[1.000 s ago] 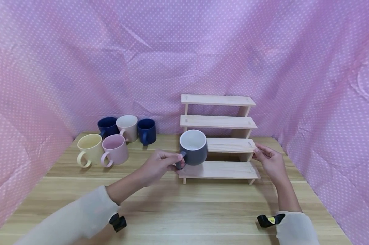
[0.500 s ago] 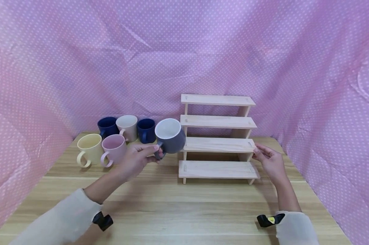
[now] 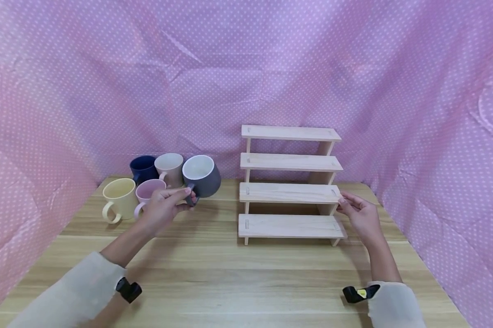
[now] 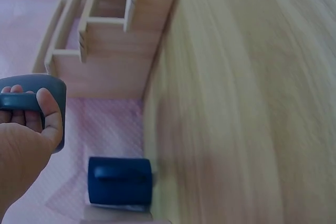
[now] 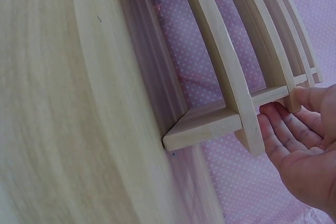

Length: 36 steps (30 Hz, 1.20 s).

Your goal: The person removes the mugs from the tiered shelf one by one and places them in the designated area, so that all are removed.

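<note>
My left hand [image 3: 166, 209] grips the handle of a grey mug [image 3: 207, 181] with a white inside, held upright with a slight tilt above the table. In the left wrist view a navy mug [image 4: 119, 182] stands beside the held grey mug [image 4: 56, 90]; the head view has it hidden behind the grey one. At the right, my right hand [image 3: 363, 216] pinches the end of the second-lowest board of a four-step wooden shelf [image 3: 289, 193]. The right wrist view has thumb and fingers at that board's end [image 5: 290, 95].
Left of the held mug stand a yellow mug [image 3: 121, 200], a pink mug [image 3: 149, 187] partly covered by my left hand, a pale mug [image 3: 170, 169] and another navy mug [image 3: 144, 167]. All rest on the wooden table [image 3: 238, 282]. A dotted pink cloth [image 3: 230, 82] hangs behind.
My left hand has carried the grey mug leftward, from in front of the shelf to over the right navy mug's place in view. The right hand stays at the shelf's end.
</note>
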{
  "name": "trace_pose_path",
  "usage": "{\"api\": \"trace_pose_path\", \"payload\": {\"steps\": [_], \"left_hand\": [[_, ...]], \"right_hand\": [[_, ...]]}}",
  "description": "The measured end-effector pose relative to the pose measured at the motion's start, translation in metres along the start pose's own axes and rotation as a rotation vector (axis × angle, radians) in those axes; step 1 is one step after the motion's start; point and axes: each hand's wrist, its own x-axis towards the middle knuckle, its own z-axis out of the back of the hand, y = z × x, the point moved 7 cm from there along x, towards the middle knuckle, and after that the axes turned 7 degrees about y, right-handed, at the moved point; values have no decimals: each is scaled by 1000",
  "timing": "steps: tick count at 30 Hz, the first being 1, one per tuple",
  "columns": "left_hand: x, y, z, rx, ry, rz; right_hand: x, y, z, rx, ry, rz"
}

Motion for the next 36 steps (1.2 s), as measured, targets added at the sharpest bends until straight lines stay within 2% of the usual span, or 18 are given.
{"api": "trace_pose_path", "payload": {"steps": [8, 15, 18, 25, 36], "left_hand": [[-5, 13, 16, 54, -24, 69], [-15, 33, 29, 114, -61, 228], [-22, 42, 36, 136, -79, 275], [-33, 53, 49, 101, -125, 296], [-42, 59, 61, 55, -156, 317]], "right_hand": [[0, 2, 1, 21, 2, 3], [1, 3, 2, 19, 0, -1], [1, 1, 2, 25, 2, -4], [0, 0, 2, 26, -2, -12], [0, 1, 1, 19, 1, -17]]}}
